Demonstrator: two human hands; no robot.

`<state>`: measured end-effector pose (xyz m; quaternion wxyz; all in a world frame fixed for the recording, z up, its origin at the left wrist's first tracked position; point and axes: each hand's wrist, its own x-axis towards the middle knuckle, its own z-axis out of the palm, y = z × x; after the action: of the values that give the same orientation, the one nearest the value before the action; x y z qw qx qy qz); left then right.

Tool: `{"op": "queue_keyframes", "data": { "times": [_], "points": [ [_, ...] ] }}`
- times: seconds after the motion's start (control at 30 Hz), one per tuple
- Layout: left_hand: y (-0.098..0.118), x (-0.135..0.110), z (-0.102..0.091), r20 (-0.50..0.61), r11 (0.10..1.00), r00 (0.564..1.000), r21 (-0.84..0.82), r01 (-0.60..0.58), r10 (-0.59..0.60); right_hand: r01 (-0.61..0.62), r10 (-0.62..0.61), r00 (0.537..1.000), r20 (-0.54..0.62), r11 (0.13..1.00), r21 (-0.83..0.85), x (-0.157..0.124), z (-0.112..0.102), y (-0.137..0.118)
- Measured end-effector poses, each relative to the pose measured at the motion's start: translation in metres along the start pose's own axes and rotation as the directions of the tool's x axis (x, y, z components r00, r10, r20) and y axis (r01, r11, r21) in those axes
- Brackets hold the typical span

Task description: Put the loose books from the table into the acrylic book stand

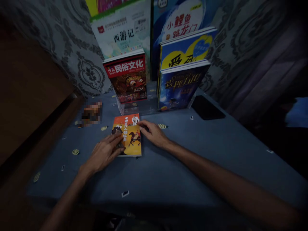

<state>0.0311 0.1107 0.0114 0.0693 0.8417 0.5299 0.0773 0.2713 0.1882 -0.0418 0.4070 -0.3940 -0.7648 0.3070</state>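
Note:
A small orange and yellow book (133, 149) lies face up on the table, its cover showing a horse rider and white Chinese lettering. Across its left side rests my left hand (104, 152), fingers stretched flat on the cover and thumb apart near the lower edge. My right hand (154, 133) is at the book's upper right edge, its fingers bent and drawn together on that edge. Just behind stands a red magazine (132, 81) with a mask picture, leaning on a clear stand (141, 106).
On the right of the stand are a dark blue book (181, 88) and a yellow-blue book (190, 48). Taller books, one pale green (122, 29) and one blue (156, 35), rise behind. A black flat device (208, 107) lies right; a pixelated item (91, 114) lies left. Blue patterned cloth (183, 179) covers the table.

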Motion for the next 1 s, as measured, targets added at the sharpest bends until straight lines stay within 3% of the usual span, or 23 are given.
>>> {"op": "queue_keyframes", "data": {
  "times": [0.13,0.23,0.27,0.3,0.37,0.4,0.43,0.47,0.53,0.63,0.7,0.83,1.0],
  "points": [
    [-0.016,0.017,0.015,-0.142,0.953,0.947,-0.141,0.269,-0.288,0.030,-0.032,0.999,-0.016,0.996,-0.088,-0.009,0.011,-0.011],
    [-0.024,0.031,0.023,-0.176,0.857,0.897,-0.413,0.308,-0.407,0.007,-0.009,1.000,-0.015,0.992,-0.125,-0.016,0.019,-0.017],
    [-0.026,0.034,0.025,-0.188,0.772,0.862,-0.561,0.299,-0.471,-0.004,0.003,1.000,-0.011,0.992,-0.128,-0.018,0.020,-0.019],
    [-0.027,0.038,0.026,-0.160,0.625,0.813,-0.726,0.288,-0.560,-0.017,0.015,1.000,-0.016,0.992,-0.123,-0.019,0.022,-0.019],
    [-0.029,0.042,0.026,0.032,0.211,0.718,-0.946,0.246,-0.695,-0.037,0.035,0.999,-0.026,0.995,-0.092,-0.020,0.023,-0.019],
    [-0.029,0.044,0.025,0.143,0.025,0.690,-0.974,0.227,-0.710,-0.041,0.039,0.999,-0.033,0.997,-0.068,-0.020,0.024,-0.017],
    [-0.028,0.044,0.024,0.224,-0.105,0.677,-0.971,0.213,-0.701,-0.042,0.040,0.998,-0.042,0.998,-0.041,-0.020,0.025,-0.016],
    [-0.027,0.045,0.024,0.269,-0.176,0.678,-0.963,0.204,-0.684,-0.041,0.040,0.998,-0.056,0.999,-0.010,-0.019,0.026,-0.014],
    [-0.023,0.044,0.021,0.273,-0.212,0.690,-0.962,0.175,-0.670,-0.061,0.068,0.993,-0.095,0.995,0.075,-0.017,0.027,-0.008],
    [-0.014,0.043,0.015,0.261,-0.259,0.694,-0.959,0.110,-0.671,-0.204,0.249,0.960,-0.128,0.935,0.291,-0.010,0.024,-0.002],
    [-0.009,0.042,0.008,0.236,-0.281,0.702,-0.958,0.054,-0.672,-0.310,0.362,0.932,-0.024,0.828,0.467,-0.004,0.017,-0.002],
    [-0.002,0.043,-0.002,0.156,-0.319,0.760,-0.945,-0.071,-0.630,-0.393,0.292,0.919,0.264,0.639,0.661,0.004,0.001,-0.015],
    [-0.006,0.043,0.011,0.205,-0.361,0.740,-0.931,-0.054,-0.641,-0.402,0.284,0.916,0.285,0.619,0.675,0.002,0.001,-0.021]
  ]
}}
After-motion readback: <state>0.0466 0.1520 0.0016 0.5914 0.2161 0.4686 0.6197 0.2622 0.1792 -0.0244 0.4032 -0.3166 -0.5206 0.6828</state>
